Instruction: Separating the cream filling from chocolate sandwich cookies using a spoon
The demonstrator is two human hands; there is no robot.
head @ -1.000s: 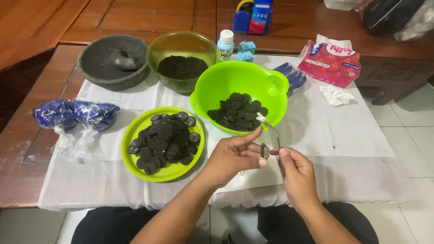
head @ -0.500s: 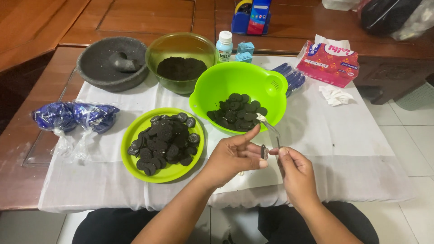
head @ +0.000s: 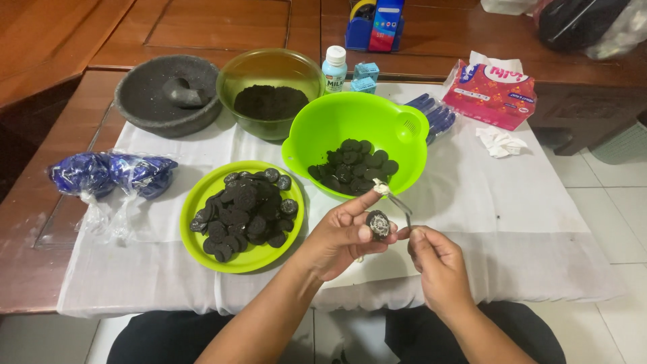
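Scraping cream off a sandwich cookie half

Left hand (head: 340, 236) pinches a dark cookie half (head: 378, 224); right hand (head: 437, 266) grips a spoon (head: 397, 201). Green bowl (head: 404, 125) partly filled; green plate (head: 195, 202) piled high.

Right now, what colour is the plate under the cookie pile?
Lime green plate, clearest in the head view.

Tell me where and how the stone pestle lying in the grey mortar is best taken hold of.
Probably by its upper, raised end, coming straight down from above. The pestle lies tilted inside the mortar, whose wall blocks any sideways approach, and only the pestle's top stands free of the bowl floor. Both hands are busy elsewhere with a cookie.
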